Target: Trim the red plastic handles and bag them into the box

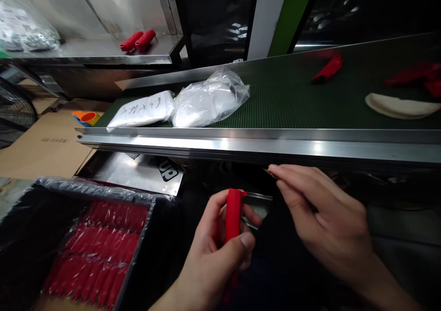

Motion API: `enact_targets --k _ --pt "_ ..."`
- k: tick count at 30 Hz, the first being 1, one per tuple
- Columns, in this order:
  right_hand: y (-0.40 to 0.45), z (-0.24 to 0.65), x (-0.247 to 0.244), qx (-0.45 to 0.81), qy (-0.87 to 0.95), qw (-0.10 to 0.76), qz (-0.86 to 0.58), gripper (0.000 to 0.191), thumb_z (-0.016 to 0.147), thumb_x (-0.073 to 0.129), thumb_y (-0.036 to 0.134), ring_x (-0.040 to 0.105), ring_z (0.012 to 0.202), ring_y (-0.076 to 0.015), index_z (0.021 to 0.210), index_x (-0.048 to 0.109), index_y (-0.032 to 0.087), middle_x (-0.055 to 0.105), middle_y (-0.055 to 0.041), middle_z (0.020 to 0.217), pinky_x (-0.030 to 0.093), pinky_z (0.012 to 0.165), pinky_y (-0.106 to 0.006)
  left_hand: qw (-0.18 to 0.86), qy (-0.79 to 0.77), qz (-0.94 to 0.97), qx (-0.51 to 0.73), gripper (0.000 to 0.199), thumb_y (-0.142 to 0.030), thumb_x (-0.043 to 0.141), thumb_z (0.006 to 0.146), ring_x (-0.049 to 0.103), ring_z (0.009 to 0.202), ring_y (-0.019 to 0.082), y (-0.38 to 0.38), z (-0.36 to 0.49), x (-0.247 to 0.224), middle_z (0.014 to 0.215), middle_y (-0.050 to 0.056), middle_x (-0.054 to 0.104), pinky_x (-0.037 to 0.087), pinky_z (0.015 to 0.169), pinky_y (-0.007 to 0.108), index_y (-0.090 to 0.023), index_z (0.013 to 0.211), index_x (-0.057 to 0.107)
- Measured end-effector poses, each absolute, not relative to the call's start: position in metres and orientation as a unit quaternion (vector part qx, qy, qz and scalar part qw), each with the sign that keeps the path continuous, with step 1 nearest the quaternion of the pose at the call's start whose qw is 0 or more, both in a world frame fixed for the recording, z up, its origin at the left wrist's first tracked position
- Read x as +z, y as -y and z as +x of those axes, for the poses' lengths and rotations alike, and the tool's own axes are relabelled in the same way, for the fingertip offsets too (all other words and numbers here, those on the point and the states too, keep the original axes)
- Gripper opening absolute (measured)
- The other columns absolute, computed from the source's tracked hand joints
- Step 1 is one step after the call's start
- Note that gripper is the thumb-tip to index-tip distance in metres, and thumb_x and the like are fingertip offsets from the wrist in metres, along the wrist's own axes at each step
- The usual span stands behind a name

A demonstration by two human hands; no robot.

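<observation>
My left hand [215, 251] is closed around a long red plastic part [233, 214], held upright in front of the conveyor. The lower end of that part is partly hidden behind my thumb and lost in shadow. To its right, my right hand [320, 214] pinches a small thin flat piece [271, 173] between thumb and fingertips, with its tip pointing left. The piece is too small and dark to name. A gap separates the two hands.
A green conveyor belt [275, 102] carries white plastic bags [206, 102], a red part [329, 68] and a cream curved piece [401, 106]. Its metal rail [241, 143] runs before me. Lower left, a lined box [151, 210] holds rows of red parts [96, 251]. More red parts [138, 41] lie on a steel shelf.
</observation>
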State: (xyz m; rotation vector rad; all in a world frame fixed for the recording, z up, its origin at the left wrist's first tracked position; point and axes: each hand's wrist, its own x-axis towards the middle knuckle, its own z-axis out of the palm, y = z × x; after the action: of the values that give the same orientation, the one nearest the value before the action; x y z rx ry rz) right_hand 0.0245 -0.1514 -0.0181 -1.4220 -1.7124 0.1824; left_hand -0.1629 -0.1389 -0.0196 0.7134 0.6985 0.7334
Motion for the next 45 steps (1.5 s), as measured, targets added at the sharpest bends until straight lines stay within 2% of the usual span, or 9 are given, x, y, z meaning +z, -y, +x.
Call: enact_targets --k 4,8,11,15,23,30,33,37,45 --pt "0.148 0.028 -0.022 0.289 0.553 0.491 -0.608 0.025 0.097 0.056 0.029 0.064 0.083 -0.0083 0.119 0.065 0.033 0.071 0.0028 0.105 0.052 0.075 -0.020 0.840 -0.309 0.285 0.342 0.038 -0.019 0.062 0.088 0.049 0.061 0.006 0.137 -0.161 -0.018 0.103 0.004 0.059 0.036 0.049 0.016 -0.029 0.123 0.050" --pt "0.127 0.042 -0.048 0.503 0.301 0.581 -0.565 0.026 0.088 0.066 0.043 0.058 0.069 -0.0102 0.103 0.071 0.022 0.069 -0.0039 0.092 0.050 0.059 -0.021 0.849 -0.311 0.247 0.347 0.037 -0.016 0.060 0.086 0.048 0.059 0.006 0.137 -0.159 -0.014 0.100 0.005 0.059 0.035 0.047 0.015 -0.026 0.121 0.052" --pt "0.119 0.048 -0.067 0.560 0.190 0.601 -0.537 0.025 0.086 0.065 0.043 0.056 0.067 -0.0098 0.094 0.068 0.020 0.064 -0.0028 0.087 0.047 0.053 -0.021 0.855 -0.306 0.237 0.345 0.039 -0.016 0.060 0.085 0.048 0.060 0.006 0.137 -0.158 -0.014 0.099 0.005 0.060 0.035 0.047 0.015 -0.026 0.121 0.051" --pt "0.134 0.037 -0.060 0.548 0.218 0.596 -0.544 0.027 0.081 0.073 0.041 0.055 0.067 -0.0080 0.100 0.069 0.023 0.063 -0.0005 0.087 0.047 0.055 -0.018 0.862 -0.294 0.241 0.334 0.039 -0.017 0.061 0.085 0.050 0.060 0.007 0.138 -0.158 -0.018 0.100 0.005 0.060 0.036 0.046 0.015 -0.026 0.121 0.051" --pt "0.150 0.015 -0.021 0.320 0.609 0.484 -0.540 0.011 0.088 0.067 0.020 0.065 0.083 -0.0086 0.094 0.073 0.026 0.064 0.0013 0.093 0.052 0.069 -0.016 0.871 -0.308 0.259 0.283 0.037 -0.019 0.062 0.085 0.051 0.056 0.006 0.142 -0.154 -0.022 0.094 0.004 0.060 0.039 0.045 0.015 -0.024 0.120 0.053" --pt "0.158 0.007 -0.027 0.209 0.578 0.586 -0.528 0.017 0.086 0.064 0.008 0.061 0.075 -0.0076 0.096 0.066 0.022 0.062 0.0015 0.094 0.050 0.063 -0.020 0.900 -0.239 0.213 0.297 0.038 -0.021 0.063 0.084 0.050 0.056 0.006 0.144 -0.149 -0.018 0.097 0.004 0.060 0.038 0.044 0.013 -0.026 0.121 0.054" --pt "0.159 0.014 -0.023 0.238 0.562 0.534 -0.585 0.010 0.094 0.058 0.017 0.060 0.077 -0.0072 0.095 0.064 0.024 0.064 0.0035 0.089 0.049 0.068 -0.019 0.918 -0.213 0.176 0.286 0.038 -0.023 0.063 0.084 0.050 0.058 0.006 0.144 -0.150 -0.015 0.097 0.004 0.060 0.037 0.044 0.011 -0.026 0.121 0.053" --pt "0.162 0.023 -0.023 0.247 0.610 0.469 -0.588 0.042 0.092 0.061 0.020 0.059 0.103 -0.0103 0.132 0.050 0.028 0.060 -0.0002 0.121 0.049 0.091 -0.022 0.920 -0.214 0.163 0.286 0.039 -0.022 0.063 0.084 0.051 0.060 0.006 0.145 -0.152 -0.013 0.098 0.005 0.060 0.038 0.045 0.011 -0.026 0.121 0.052" --pt "0.174 0.019 -0.025 0.109 0.723 0.458 -0.506 0.053 0.082 0.057 -0.006 0.059 0.108 -0.0214 0.129 0.058 0.018 0.061 -0.0091 0.119 0.052 0.087 -0.038 0.916 -0.180 0.165 0.318 0.036 -0.020 0.057 0.086 0.050 0.058 0.006 0.146 -0.150 -0.023 0.099 0.006 0.059 0.038 0.043 0.010 -0.024 0.121 0.053"
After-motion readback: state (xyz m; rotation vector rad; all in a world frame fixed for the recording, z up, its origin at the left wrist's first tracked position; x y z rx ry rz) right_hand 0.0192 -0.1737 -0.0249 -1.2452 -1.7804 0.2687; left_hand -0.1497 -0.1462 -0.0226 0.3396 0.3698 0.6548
